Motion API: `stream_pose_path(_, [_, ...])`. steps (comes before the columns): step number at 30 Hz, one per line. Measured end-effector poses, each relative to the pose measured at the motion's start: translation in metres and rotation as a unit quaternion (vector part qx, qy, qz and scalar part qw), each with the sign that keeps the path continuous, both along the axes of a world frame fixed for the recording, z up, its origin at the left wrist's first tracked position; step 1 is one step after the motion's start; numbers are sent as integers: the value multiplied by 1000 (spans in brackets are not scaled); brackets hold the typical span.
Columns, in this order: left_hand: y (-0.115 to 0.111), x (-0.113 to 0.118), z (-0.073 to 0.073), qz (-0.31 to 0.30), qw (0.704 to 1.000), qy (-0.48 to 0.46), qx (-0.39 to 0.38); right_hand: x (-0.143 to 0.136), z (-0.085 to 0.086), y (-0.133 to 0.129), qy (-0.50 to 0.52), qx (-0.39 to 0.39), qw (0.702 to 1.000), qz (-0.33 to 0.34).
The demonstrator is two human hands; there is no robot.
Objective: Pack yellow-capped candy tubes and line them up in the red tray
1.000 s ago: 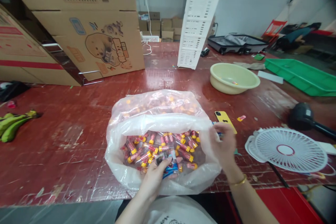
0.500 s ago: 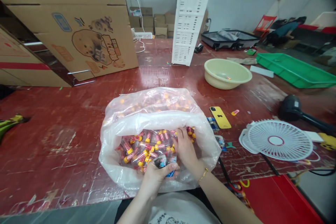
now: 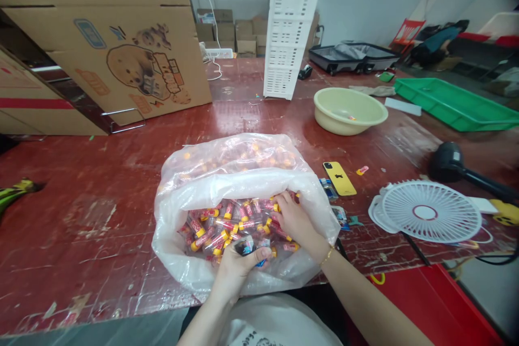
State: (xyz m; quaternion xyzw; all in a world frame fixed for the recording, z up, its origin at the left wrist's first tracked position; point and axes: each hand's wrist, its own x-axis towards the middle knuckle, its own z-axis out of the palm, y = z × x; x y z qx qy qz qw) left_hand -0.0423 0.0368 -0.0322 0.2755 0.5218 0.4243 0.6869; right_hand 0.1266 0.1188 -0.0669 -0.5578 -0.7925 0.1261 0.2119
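A translucent white plastic bag (image 3: 231, 186) lies open on the table close to my body, full of small clear tubes (image 3: 221, 240) with red-pink contents and yellow caps. At the bag's near side, my left hand (image 3: 241, 264) is closed around a small black and blue packet (image 3: 244, 246). Inside the bag's right part, my right hand (image 3: 294, 216) rests among the tubes, its fingers bent over them. Its fingertips are partly hidden, and whether they pinch a tube is unclear.
On the red table (image 3: 101, 184) stand a cardboard box (image 3: 150, 75), a white crate (image 3: 290, 27) and a pale yellow basin (image 3: 351, 113). To the right are a yellow phone (image 3: 340, 178), a white fan (image 3: 432, 212), a green tray (image 3: 454, 105) and a black hairdryer (image 3: 448, 162).
My right hand has shifted slightly to the right and up inside the bag, uncovering more tubes beneath it. My left hand still holds the packet in nearly the same place.
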Motion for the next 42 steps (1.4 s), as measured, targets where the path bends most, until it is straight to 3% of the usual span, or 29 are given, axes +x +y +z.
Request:
stream_pose_path(3, [0, 0, -8, -10, 998, 57, 38, 20, 18, -9, 180, -79, 980, 21])
stream_pose_path(5, [0, 2, -12, -21, 994, 93, 56, 32, 35, -18, 335, -150, 929, 45])
stream_pose_path(7, [1, 5, -12, -30, 990, 119, 63, 42, 52, -27, 410, -161, 895, 65])
stream_pose_path(10, [4, 10, -8, -41, 985, 149, 76, 48, 74, -39, 369, -90, 922, 71])
stream_pose_path(13, [7, 15, -4, -48, 982, 163, 78, 46, 84, -44, 306, -54, 949, 60])
stream_pose_path(17, [7, 20, -1, -55, 983, 154, 78, 40, 80, -38, 317, -104, 940, 76])
stream_pose_path(19, [5, 23, 2, -77, 988, 116, 71, 39, 71, -33, 361, -162, 915, 76])
stream_pose_path(22, [2, 28, 8, -86, 996, 4, -14, 36, 56, -31, 433, -234, 868, 67])
stream_pose_path(25, [2, 34, 11, -49, 991, -94, -87, 28, 44, -46, 461, -285, 835, 94])
stream_pose_path(28, [4, 39, 12, -23, 984, -151, -92, 13, 39, -69, 487, -310, 811, 96])
stream_pose_path(33, [3, 42, 13, -43, 987, -132, -81, 0, 32, -85, 512, -230, 828, 19])
stream_pose_path(42, [-2, 50, 13, -35, 992, -111, -48, 7, 29, -91, 486, -190, 853, 24])
